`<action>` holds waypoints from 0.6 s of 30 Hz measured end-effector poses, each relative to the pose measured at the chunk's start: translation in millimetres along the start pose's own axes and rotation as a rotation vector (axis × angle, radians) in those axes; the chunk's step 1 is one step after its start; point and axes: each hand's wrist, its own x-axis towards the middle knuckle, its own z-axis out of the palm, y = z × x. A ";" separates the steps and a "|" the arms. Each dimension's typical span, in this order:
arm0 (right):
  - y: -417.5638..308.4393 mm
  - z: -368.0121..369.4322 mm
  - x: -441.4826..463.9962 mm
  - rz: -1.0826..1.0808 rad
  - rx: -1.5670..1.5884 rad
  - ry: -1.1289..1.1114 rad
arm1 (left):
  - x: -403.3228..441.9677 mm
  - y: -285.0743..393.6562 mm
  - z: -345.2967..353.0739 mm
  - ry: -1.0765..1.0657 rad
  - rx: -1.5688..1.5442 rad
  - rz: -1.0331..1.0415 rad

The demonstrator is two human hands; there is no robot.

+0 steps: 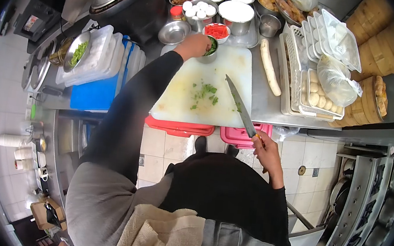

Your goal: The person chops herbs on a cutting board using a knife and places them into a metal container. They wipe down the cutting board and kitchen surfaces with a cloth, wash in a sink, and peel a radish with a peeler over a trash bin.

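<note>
My left hand (195,46) is at the left rim of a small metal bowl (207,58) with chopped greens inside, at the top of the white cutting board (173,96). Its fingertips are partly hidden, and I cannot make out what they hold. In my right hand (268,155) is the handle of a long knife (241,107), its blade slanting up and left over the board's right side. Chopped green leaves (205,93) lie scattered on the middle of the board, and a few bits stick to the blade.
Behind the board stand a bowl of red strips (216,31), a bowl of eggs (199,11) and several metal containers. A long pale roll (269,67) lies to the right, beside crates. Plastic containers (96,55) and a blue board (93,92) are left.
</note>
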 end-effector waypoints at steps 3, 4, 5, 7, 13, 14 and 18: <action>6.5 -3.7 7.2 -0.032 0.002 -0.024 | -26.9 18.9 -25.2 0.117 -0.070 -0.070; 8.9 -4.0 10.1 -0.059 0.061 -0.030 | -37.1 19.0 -27.9 0.260 -0.140 -0.045; 5.0 -4.1 12.0 0.002 0.139 -0.045 | -45.4 20.4 -31.5 0.251 -0.145 -0.052; 7.2 -3.2 25.3 0.078 0.176 -0.095 | -66.1 23.5 -37.0 0.353 -0.356 -0.052; -9.6 32.5 42.1 0.150 0.144 -0.241 | -136.4 21.1 60.4 0.336 -0.530 -0.238; -14.1 31.7 40.1 0.147 0.134 -0.251 | -146.1 18.3 78.3 0.365 -0.506 -0.250; 10.3 4.0 23.7 0.145 0.230 -0.125 | -174.9 71.1 107.7 0.532 -0.147 -0.125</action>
